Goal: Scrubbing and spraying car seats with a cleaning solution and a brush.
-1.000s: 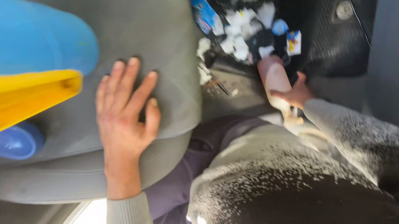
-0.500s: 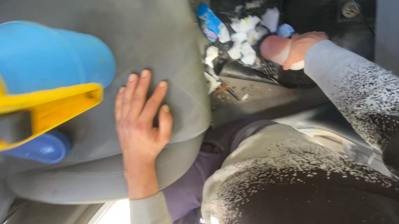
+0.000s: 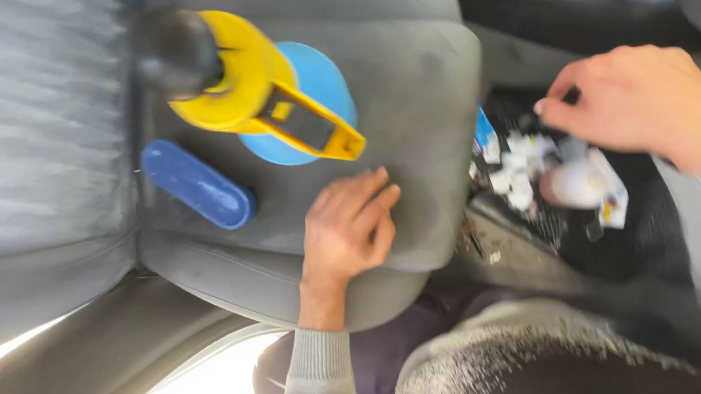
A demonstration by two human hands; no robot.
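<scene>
Leaning into a car, a person lifts the right hand clear of the litter pile on the floor mat in front of the seat, where half a second earlier it was down among the scraps; its fingers are loosely curled, and whether they pinch anything cannot be told. The left hand stays flat and open near the front edge of the grey seat, holding nothing. One blue-and-yellow canister and one blue oblong piece lie on the seat; the blurred scraps are too many to count.
</scene>
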